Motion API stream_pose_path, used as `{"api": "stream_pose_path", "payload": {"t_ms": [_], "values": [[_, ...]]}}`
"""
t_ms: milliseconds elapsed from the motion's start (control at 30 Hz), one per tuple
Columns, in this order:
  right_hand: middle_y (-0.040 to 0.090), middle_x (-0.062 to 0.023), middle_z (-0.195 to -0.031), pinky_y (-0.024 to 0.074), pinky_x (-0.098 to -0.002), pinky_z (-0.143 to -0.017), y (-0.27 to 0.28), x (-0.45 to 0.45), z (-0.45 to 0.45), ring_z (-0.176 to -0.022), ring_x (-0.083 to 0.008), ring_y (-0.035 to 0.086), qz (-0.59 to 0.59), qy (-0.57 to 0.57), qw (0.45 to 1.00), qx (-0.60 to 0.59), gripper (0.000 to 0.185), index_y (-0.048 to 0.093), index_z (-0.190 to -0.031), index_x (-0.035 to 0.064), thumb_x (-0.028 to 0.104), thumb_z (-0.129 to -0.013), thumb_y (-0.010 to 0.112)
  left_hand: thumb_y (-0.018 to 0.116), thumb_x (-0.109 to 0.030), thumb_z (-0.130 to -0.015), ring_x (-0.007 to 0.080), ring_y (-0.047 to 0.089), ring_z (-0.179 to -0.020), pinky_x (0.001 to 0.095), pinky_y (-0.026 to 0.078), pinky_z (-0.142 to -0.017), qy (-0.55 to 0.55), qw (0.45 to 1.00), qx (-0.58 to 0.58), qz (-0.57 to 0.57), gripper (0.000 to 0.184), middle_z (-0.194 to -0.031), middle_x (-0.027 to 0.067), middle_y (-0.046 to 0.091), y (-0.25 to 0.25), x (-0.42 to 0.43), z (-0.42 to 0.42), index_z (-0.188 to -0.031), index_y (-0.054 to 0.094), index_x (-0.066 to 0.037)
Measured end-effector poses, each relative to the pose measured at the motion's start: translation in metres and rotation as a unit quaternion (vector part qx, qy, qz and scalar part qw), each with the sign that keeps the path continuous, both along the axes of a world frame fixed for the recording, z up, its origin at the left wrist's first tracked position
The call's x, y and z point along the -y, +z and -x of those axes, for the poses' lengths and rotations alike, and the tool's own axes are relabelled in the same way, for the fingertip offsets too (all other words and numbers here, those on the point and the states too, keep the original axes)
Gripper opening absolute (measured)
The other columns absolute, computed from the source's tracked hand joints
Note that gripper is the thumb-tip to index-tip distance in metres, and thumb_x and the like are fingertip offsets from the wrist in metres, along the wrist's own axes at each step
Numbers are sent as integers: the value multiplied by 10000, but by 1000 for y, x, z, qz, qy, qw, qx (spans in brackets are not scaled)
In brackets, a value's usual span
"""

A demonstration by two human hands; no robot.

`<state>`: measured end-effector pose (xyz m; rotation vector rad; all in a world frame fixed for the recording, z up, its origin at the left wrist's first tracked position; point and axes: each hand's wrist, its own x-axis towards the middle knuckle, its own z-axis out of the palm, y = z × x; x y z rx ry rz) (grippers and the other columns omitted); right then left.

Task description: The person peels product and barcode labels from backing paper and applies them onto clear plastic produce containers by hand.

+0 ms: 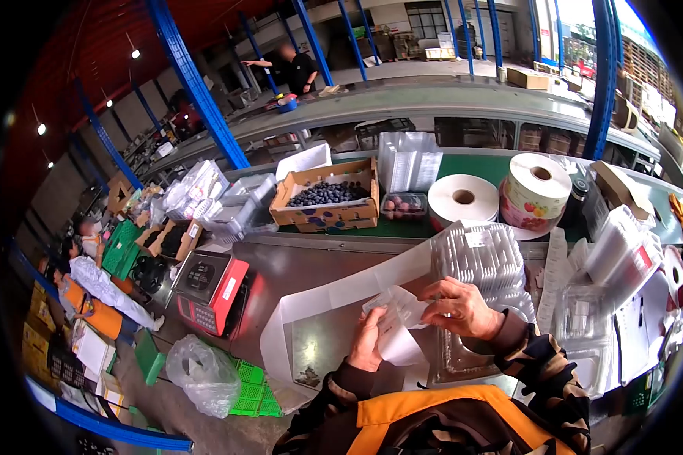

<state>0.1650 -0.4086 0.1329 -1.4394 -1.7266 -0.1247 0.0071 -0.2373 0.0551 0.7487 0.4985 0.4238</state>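
A steel counter (pixel 334 274) stands in a warehouse with blue posts. The left hand (pixel 366 339) holds a white label strip (pixel 395 337) between thumb and fingers; the right hand (pixel 463 307) pinches the strip's other side. Just right of the strip are stacked clear plastic trays (pixel 482 262). A red scale (pixel 211 292) sits to the left; a cardboard box of dark grapes (pixel 328 194) and label rolls (pixel 463 201) stand on the far side.

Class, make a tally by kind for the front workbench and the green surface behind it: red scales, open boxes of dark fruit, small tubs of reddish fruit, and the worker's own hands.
Red scale: 1
Open box of dark fruit: 1
Small tub of reddish fruit: 1
Left hand and right hand: 2
Total: 5
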Motion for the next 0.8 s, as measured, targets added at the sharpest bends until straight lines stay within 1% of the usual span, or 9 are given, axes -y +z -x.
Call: {"api": "stream_pose_path", "payload": {"t_ms": [133, 200, 267, 400, 433, 533, 567, 733, 800], "values": [[690, -43, -862, 529, -293, -709, 15, 15, -28, -795, -154, 650, -71, -88, 978, -178, 121, 690, -837, 70, 150, -824, 781, 553, -134, -895, 222, 627, -1102, 364, 517, -933, 119, 983, 134, 30, 418, -1242, 102, 629, 22, -24, 18, -1300, 550, -30], [678, -45, -766, 508, -264, -652, 22, 30, -69, -719, -104, 625, -81, -220, 916, -326, 177, 672, -856, 13, 166, -864, 759, 502, -196, -887, 242, 538, -1255, 395, 420, -1075, 138, 959, 237, -68, 550, -1380, 121, 554, 49, -33, 28, -1411, 475, -31], [674, -62, -755, 496, -254, -617, 14, 44, -116, -680, -97, 608, -63, -282, 914, -285, 229, 669, -890, -25, 192, -883, 744, 469, -200, -873, 256, 450, -1354, 434, 302, -1170, 139, 946, 281, -81, 632, -1474, 126, 459, 64, -42, 47, -1470, 382, -12], [683, -80, -761, 494, -270, -608, -10, 53, -143, -661, -125, 607, 97, -306, 909, -267, 299, 679, -917, -37, 246, -856, 753, 500, -136, -844, 218, 447, -1370, 475, 178, -1226, 136, 919, 363, -71, 660, -1483, 100, 439, 71, -53, 64, -1468, 331, -4], [680, -89, -746, 497, -280, -609, -10, 51, -140, -662, -127, 612, 114, -321, 907, -247, 314, 686, -895, -34, 263, -833, 768, 525, -101, -829, 186, 498, -1306, 456, 199, -1222, 126, 916, 379, -28, 648, -1356, 96, 512, 69, -54, 67, -1443, 339, -13], [684, -133, -734, 510, -335, -607, -15, 40, -130, -651, -210, 658, 115, -340, 909, -210, 366, 694, -838, -21, 323, -778, 803, 533, -81, -824, 172, 542, -1207, 437, 219, -1218, 84, 910, 406, -20, 642, -1214, 81, 532, 67, -57, 67, -1433, 340, -19], [686, -139, -740, 514, -349, -622, -15, 37, -126, -671, -240, 665, 137, -360, 905, -181, 371, 688, -847, -12, 331, -769, 807, 546, -57, -813, 175, 543, -1079, 414, 258, -1199, 112, 915, 388, -5, 613, -1147, 72, 508, 67, -53, 67, -1397, 363, -28], [681, -158, -827, 520, -408, -705, -8, 32, -101, -801, -345, 671, 183, -445, 875, -48, 483, 621, -976, 39, 371, -707, 845, 550, -45, -817, 190, 489, -980, 392, 382, -1077, 90, 932, 352, -18, 422, -1113, 83, 473, 46, -51, 66, -1221, 430, -45], [596, -173, -1082, 504, -441, -731, -22, 36, -114, -915, -341, 637, 113, -499, 859, 16, 536, 520, -1098, 74, 297, -724, 833, 545, -47, -820, 191, 493, -979, 393, 411, -1038, 97, 940, 328, 7, 391, -1102, 86, 473, 40, -46, 66, -1196, 438, -46]]}}
